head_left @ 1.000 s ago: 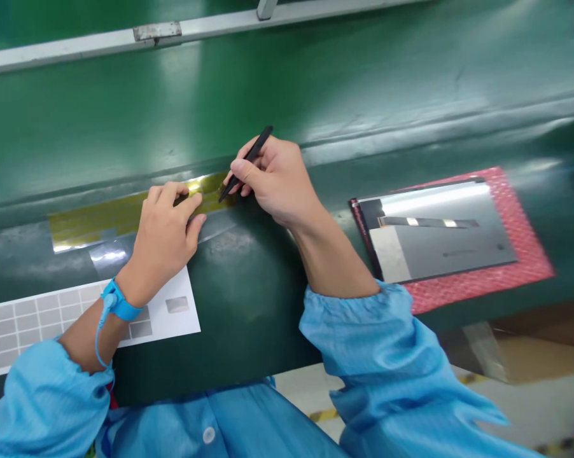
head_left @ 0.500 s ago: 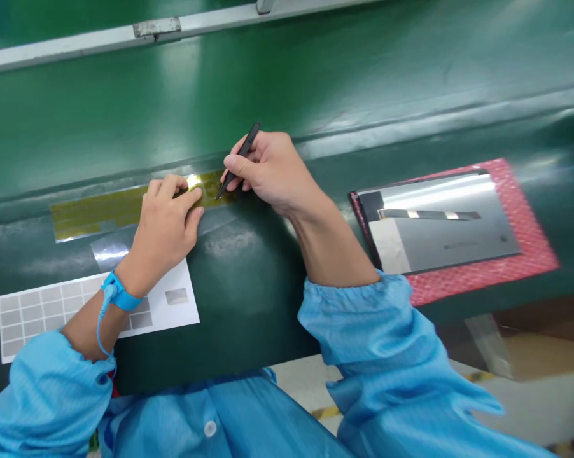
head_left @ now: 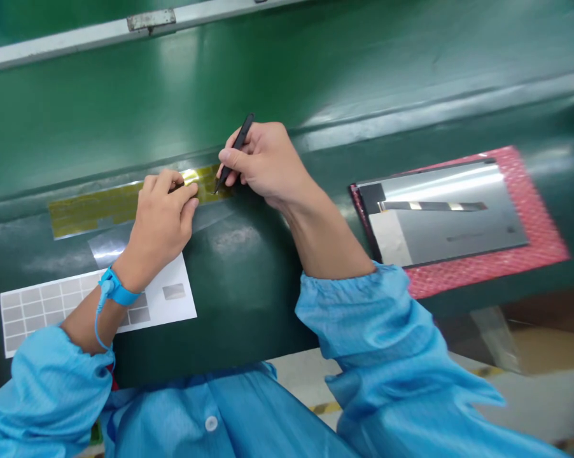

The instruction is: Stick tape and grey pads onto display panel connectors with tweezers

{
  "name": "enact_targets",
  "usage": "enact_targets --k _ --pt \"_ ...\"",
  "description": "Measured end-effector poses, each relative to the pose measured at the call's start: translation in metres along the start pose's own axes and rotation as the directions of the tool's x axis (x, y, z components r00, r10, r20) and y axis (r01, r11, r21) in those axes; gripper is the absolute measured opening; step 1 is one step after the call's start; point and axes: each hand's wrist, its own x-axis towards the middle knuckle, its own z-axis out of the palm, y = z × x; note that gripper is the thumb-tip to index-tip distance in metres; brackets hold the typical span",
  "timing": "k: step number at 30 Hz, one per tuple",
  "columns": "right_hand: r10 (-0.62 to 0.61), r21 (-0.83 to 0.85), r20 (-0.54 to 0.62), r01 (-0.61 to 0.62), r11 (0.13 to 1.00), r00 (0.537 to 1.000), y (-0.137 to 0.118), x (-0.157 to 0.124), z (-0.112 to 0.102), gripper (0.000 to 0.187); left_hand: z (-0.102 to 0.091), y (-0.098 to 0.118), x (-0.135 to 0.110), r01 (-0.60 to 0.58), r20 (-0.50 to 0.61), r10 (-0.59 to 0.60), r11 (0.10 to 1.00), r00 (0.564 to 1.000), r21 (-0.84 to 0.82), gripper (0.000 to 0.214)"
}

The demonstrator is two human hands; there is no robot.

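Note:
A long strip of yellow tape pieces (head_left: 96,207) lies on the green bench. My left hand (head_left: 160,222) rests on it with curled fingers, the fingertips pressing the strip down near its right end. My right hand (head_left: 263,162) is closed on black tweezers (head_left: 233,151), and their tip touches the strip's right end just beside my left fingertips. A blue wrist strap (head_left: 118,289) with a coiled cord is on my left wrist.
A white sheet of grey square labels (head_left: 39,308) lies at the near left, partly under my left forearm. To the right, a grey flat panel (head_left: 447,216) sits on a red mesh mat (head_left: 530,254). A metal rail (head_left: 77,35) runs along the back.
Both hands stay on the strip. The tweezers have tilted a little more upright, and the view has shifted slightly, so everything sits a bit higher in the picture.

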Motion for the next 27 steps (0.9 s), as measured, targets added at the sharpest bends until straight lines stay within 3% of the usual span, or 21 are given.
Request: enact_targets --k 6,8,10,11,12,13,15,16,17,19,22,24,27 --pt "-0.062 0.19 -0.058 0.071 0.979 0.996 -0.021 -0.005 -0.014 0.055 0.0 -0.013 0.0 -0.061 -0.043 0.061 0.998 0.997 0.011 0.035" --pt "-0.093 0.205 -0.166 0.127 0.971 0.982 -0.035 -0.02 -0.029 0.062 -0.008 -0.016 0.0 -0.087 -0.044 0.089 0.996 0.995 0.038 0.035" --pt "-0.117 0.184 -0.347 0.19 0.964 0.93 -0.044 -0.045 -0.054 0.062 -0.019 -0.01 0.005 -0.084 -0.041 0.089 0.991 0.995 0.107 0.036" --pt "-0.124 0.157 -0.467 0.22 0.963 0.875 -0.046 -0.061 -0.069 0.06 -0.024 -0.002 0.009 -0.071 -0.054 0.08 0.987 0.995 0.145 0.037" --pt "-0.124 0.117 -0.604 0.241 0.963 0.787 -0.044 -0.078 -0.085 0.056 -0.029 0.011 0.015 -0.061 -0.072 0.074 0.983 0.995 0.171 0.037" --pt "-0.117 0.069 -0.742 0.248 0.966 0.66 -0.041 -0.096 -0.102 0.051 -0.031 0.028 0.022 -0.059 -0.08 0.074 0.983 0.994 0.175 0.037" --pt "-0.062 -0.002 -0.956 0.202 0.979 0.288 -0.029 -0.131 -0.135 0.039 -0.025 0.073 0.041 -0.098 -0.02 0.101 0.989 0.995 0.115 0.034" --pt "-0.046 -0.014 -0.985 0.189 0.982 0.169 -0.022 -0.145 -0.149 0.033 -0.017 0.099 0.053 -0.132 0.075 0.128 0.99 0.989 0.053 0.034" --pt "-0.033 -0.018 -0.996 0.178 0.984 0.082 -0.015 -0.155 -0.161 0.03 -0.004 0.123 0.067 -0.135 0.194 0.134 0.991 0.972 -0.007 0.035" --pt "-0.006 -0.007 -1.0 0.168 0.986 -0.005 -0.002 -0.166 -0.177 0.029 0.027 0.166 0.098 -0.133 0.265 0.141 0.99 0.954 -0.048 0.032" --pt "0.038 0.028 -0.997 0.158 0.987 -0.062 0.013 -0.164 -0.182 0.031 0.072 0.206 0.136 -0.058 0.339 0.077 0.996 0.938 -0.067 0.025" --pt "0.067 0.055 -0.995 0.158 0.986 -0.071 0.017 -0.157 -0.179 0.028 0.089 0.221 0.15 0.006 0.371 0.023 0.997 0.928 -0.076 0.03" --pt "0.106 0.097 -0.993 0.163 0.982 -0.043 0.019 -0.146 -0.176 0.021 0.097 0.23 0.158 0.12 0.434 -0.066 0.988 0.898 -0.098 0.038"
